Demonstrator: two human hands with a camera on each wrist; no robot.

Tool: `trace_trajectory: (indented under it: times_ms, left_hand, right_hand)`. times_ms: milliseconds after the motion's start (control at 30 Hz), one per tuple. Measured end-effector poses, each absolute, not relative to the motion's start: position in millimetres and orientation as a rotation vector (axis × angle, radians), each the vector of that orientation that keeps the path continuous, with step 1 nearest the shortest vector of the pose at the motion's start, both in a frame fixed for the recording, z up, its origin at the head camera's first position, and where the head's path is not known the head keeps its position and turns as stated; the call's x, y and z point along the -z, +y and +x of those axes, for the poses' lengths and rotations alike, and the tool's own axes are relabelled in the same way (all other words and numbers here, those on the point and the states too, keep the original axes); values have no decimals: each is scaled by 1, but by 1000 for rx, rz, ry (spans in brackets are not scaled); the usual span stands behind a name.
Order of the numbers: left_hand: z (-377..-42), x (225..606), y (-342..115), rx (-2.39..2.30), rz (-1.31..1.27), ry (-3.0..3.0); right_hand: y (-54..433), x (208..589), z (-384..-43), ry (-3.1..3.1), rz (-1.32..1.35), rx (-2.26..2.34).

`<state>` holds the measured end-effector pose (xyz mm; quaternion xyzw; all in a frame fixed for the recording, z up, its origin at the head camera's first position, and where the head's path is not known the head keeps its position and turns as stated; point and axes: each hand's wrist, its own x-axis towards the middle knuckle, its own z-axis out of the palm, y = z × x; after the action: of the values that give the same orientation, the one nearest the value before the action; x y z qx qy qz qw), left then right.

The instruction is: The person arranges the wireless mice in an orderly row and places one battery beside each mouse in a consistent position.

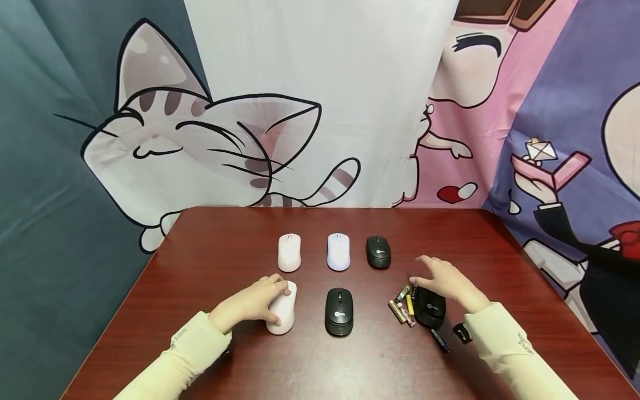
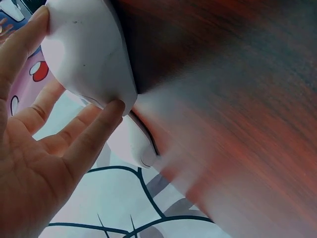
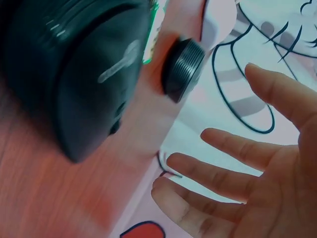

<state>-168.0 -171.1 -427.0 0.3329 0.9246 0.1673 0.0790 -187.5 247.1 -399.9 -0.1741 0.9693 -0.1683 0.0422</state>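
Note:
My left hand (image 1: 260, 300) grips a white computer mouse (image 1: 284, 311) at the front left of the table. In the left wrist view, its thumb and fingertips touch opposite sides of that mouse (image 2: 89, 49). My right hand (image 1: 446, 280) is beside and over the far end of a black mouse (image 1: 430, 308), fingers spread and nothing held. The right wrist view shows those fingers (image 3: 213, 173) apart from the black mouse (image 3: 99, 74). Several small batteries (image 1: 402, 311) lie just left of this mouse. Between the hands sits another black mouse (image 1: 339, 312).
A row at the back holds a pinkish-white mouse (image 1: 289, 253), a pale lavender mouse (image 1: 339, 251) and a black mouse (image 1: 378, 252). A dark blue stick-like piece (image 1: 440, 340) and a small black piece (image 1: 462, 333) lie near the right sleeve. A printed curtain (image 1: 375, 83) hangs behind the table.

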Motion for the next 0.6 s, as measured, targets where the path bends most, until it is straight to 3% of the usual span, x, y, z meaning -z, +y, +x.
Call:
trace_trajectory:
  times_ms: [600]
  left_hand:
    - [-169, 429, -172, -507, 1002, 2772]
  right_hand:
    - [254, 418, -172, 2793, -463, 475]
